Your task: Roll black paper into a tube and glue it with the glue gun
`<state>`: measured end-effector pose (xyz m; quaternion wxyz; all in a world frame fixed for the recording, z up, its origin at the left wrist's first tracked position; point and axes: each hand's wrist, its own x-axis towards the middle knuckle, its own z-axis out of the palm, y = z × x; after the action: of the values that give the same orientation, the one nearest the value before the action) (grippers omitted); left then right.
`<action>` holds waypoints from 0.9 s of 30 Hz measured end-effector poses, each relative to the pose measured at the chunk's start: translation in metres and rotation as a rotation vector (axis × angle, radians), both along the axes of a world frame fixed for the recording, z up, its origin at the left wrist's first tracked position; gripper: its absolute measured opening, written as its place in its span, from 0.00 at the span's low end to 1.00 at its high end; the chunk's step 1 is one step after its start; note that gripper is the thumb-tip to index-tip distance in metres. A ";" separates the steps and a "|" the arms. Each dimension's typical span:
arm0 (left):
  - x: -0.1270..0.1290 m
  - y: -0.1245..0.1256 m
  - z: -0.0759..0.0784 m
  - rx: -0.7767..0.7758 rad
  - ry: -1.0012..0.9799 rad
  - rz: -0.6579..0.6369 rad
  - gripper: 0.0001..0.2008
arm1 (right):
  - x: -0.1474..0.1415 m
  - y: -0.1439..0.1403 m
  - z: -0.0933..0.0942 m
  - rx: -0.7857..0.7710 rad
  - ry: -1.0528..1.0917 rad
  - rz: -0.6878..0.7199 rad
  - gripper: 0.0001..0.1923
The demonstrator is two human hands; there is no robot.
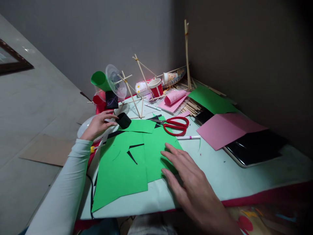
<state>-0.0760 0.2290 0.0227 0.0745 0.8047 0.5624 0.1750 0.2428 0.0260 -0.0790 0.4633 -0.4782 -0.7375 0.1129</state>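
The black paper roll point(125, 121) is at the fingertips of the left hand point(100, 122), by its left side; I cannot tell if they grip it. The right hand point(189, 179), fingers spread and holding nothing, is near the green sheets point(127, 176).

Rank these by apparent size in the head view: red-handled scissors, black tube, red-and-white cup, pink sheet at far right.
1. Pink sheet
2. Red-handled scissors
3. Black tube and red-and-white cup: too alike to rank; the cup sits farther back.
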 end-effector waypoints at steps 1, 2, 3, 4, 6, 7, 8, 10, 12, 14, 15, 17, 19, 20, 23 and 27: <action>0.002 0.003 -0.002 -0.010 -0.013 -0.012 0.29 | 0.000 0.000 0.000 0.012 -0.012 -0.001 0.18; 0.003 0.006 -0.004 -0.019 -0.026 -0.019 0.29 | 0.000 0.001 0.000 0.024 -0.023 0.001 0.18; 0.005 0.009 -0.008 -0.027 -0.043 -0.022 0.28 | 0.000 0.002 0.000 0.036 -0.033 0.003 0.18; 0.007 0.011 -0.012 -0.034 -0.063 -0.021 0.28 | 0.000 0.002 0.001 0.047 -0.039 0.006 0.18; 0.010 0.014 -0.020 -0.035 -0.109 -0.007 0.26 | 0.001 0.003 0.001 0.059 -0.045 0.010 0.18; 0.011 0.015 -0.023 -0.028 -0.136 0.006 0.25 | 0.001 0.003 0.001 0.060 -0.048 0.011 0.18; 0.012 0.014 -0.025 -0.017 -0.165 0.020 0.24 | 0.001 0.003 0.001 0.062 -0.053 0.010 0.18; 0.015 0.010 -0.025 0.013 -0.235 0.047 0.21 | 0.002 0.004 0.001 0.068 -0.063 0.003 0.18; 0.019 0.003 -0.021 0.035 -0.320 0.062 0.20 | 0.002 0.004 0.001 0.077 -0.076 -0.002 0.18; 0.025 -0.009 -0.015 0.033 -0.417 0.060 0.18 | 0.003 0.004 0.001 0.080 -0.086 -0.005 0.18; 0.029 -0.015 -0.012 0.024 -0.472 0.053 0.17 | 0.003 0.003 0.001 0.084 -0.088 -0.008 0.18; 0.037 -0.030 -0.007 -0.037 -0.583 0.020 0.16 | 0.003 0.002 0.002 0.095 -0.080 -0.017 0.17; 0.046 -0.046 -0.003 -0.129 -0.699 -0.020 0.17 | 0.003 0.001 0.004 0.110 -0.057 -0.034 0.17; 0.050 -0.053 -0.002 -0.166 -0.755 -0.035 0.19 | 0.003 0.000 0.006 0.120 -0.043 -0.039 0.16; 0.060 -0.073 -0.001 -0.245 -0.890 -0.064 0.20 | 0.004 0.001 0.018 0.147 0.027 -0.033 0.16; 0.067 -0.088 -0.001 -0.323 -1.054 -0.065 0.18 | 0.007 0.013 0.052 -0.001 0.235 0.034 0.14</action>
<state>-0.0087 0.1415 0.0213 0.4739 0.6035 0.4436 0.4630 0.2494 0.0394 -0.0266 0.5443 -0.4493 -0.6861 0.1763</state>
